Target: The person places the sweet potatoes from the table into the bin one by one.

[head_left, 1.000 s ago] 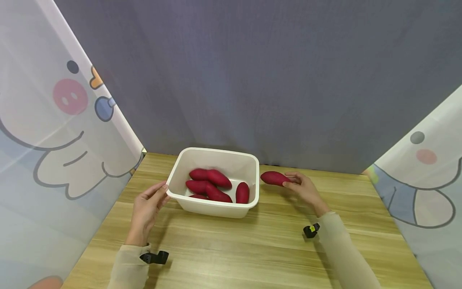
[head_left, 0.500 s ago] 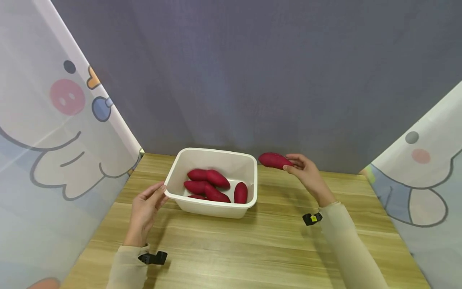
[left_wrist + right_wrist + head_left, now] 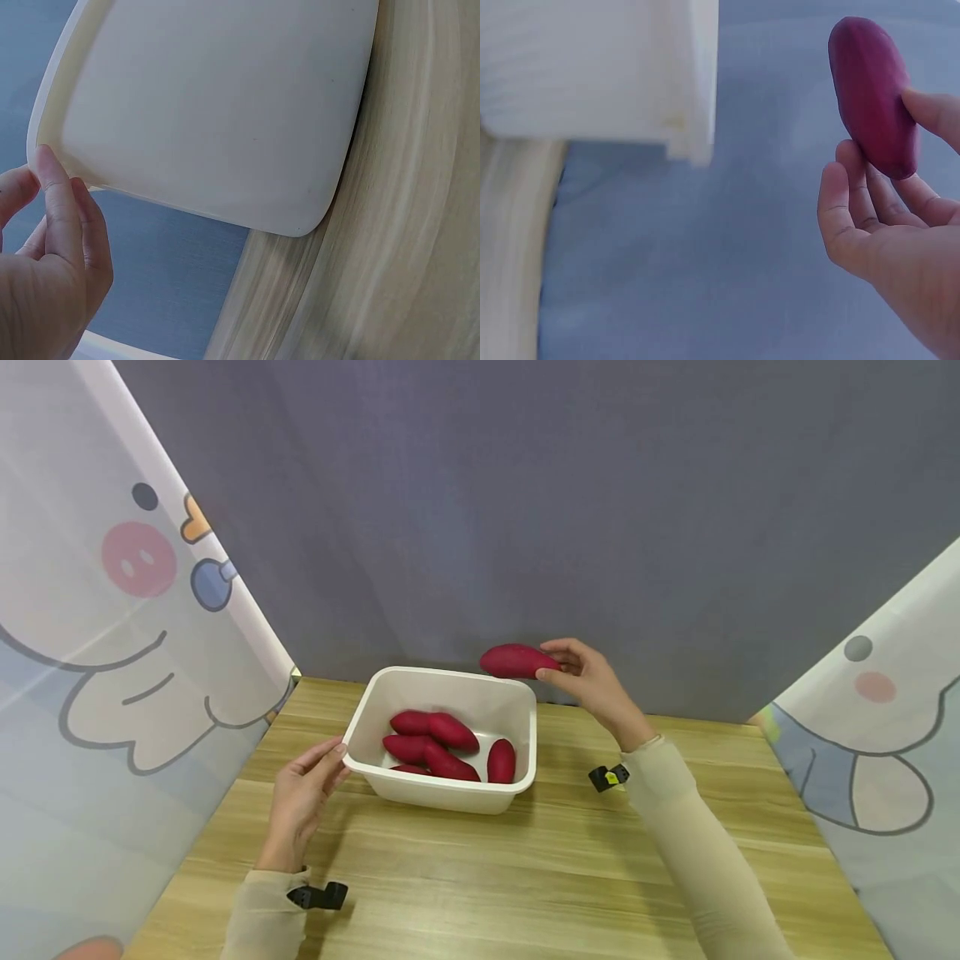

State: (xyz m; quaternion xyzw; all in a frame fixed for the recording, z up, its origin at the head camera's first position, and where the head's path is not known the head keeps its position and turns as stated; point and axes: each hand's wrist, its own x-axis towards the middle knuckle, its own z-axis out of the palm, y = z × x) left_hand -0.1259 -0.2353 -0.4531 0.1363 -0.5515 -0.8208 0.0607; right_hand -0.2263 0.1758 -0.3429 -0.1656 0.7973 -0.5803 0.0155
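Observation:
My right hand (image 3: 592, 685) holds a dark red sweet potato (image 3: 517, 661) by its right end, thumb on one side and fingers on the other. In the head view the sweet potato overlaps the back right rim of a white plastic bin (image 3: 442, 793). The right wrist view shows the same sweet potato (image 3: 874, 97) raised beside the bin wall (image 3: 577, 67). My left hand (image 3: 303, 797) pinches the bin's rim at the left front corner; the left wrist view shows the thumb and fingers at that rim (image 3: 37, 127). Inside the bin lie several more sweet potatoes (image 3: 453, 732), the nearest partly hidden by the front wall.
The bin stands on a wood-grain table (image 3: 465, 877) near its back edge. Behind the table hangs a grey cloth (image 3: 480, 527). Cartoon-printed sheets (image 3: 112, 652) flank the table on both sides. A small black camera (image 3: 318, 896) sits at the left wrist.
My right hand has lifted the sweet potato from low beside the bin and carried it left to the back right rim. The left hand and the bin have stayed in place.

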